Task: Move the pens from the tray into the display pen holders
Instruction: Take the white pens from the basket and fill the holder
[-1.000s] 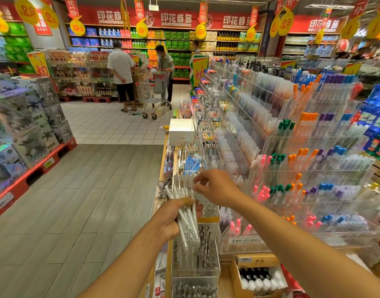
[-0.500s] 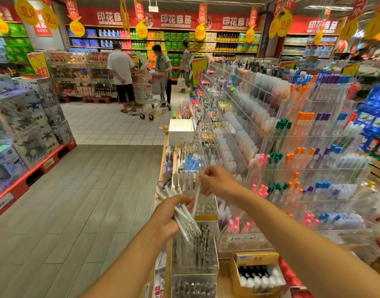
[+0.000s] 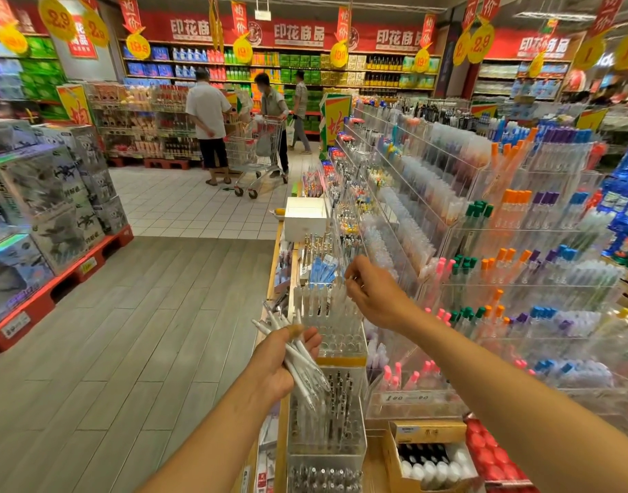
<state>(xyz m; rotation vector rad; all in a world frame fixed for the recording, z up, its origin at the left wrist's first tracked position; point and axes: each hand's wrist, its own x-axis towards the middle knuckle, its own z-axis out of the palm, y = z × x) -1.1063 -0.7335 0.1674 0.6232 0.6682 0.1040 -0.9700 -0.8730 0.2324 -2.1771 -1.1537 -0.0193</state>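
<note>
Head cam view, looking down the stationery aisle. So the left hand [image 3: 280,364] is gripping a bundle of white pens [image 3: 298,357], fanned out a bit, tips sticking up past the thumb and the other ends hanging below the palm. The right hand [image 3: 373,293] is up above and just beyond it, fingers curled in a pinch over the clear pen holder [image 3: 332,325]. Honestly can't tell if there's a pen in that pinch or not, too small and blurry.

Progress-wise: the back rows of that holder, right under the right hand, already have white pens standing in them, while the front rows nearest the left hand show bare round holes. So I'd say it's partway, with a decent handful left to slot in. No tray that I can pick out for sure.

Compared with half a second back, the right hand had a white pen pinched and angled down toward the holder, and now it's lifted a touch higher with no pen clearly visible, so my guess is that one went in. The left hand's bundle looks about the same, just shifted slightly. Shoppers with the shopping cart [image 3: 255,161] far beyond both hands have barely budged.
</note>
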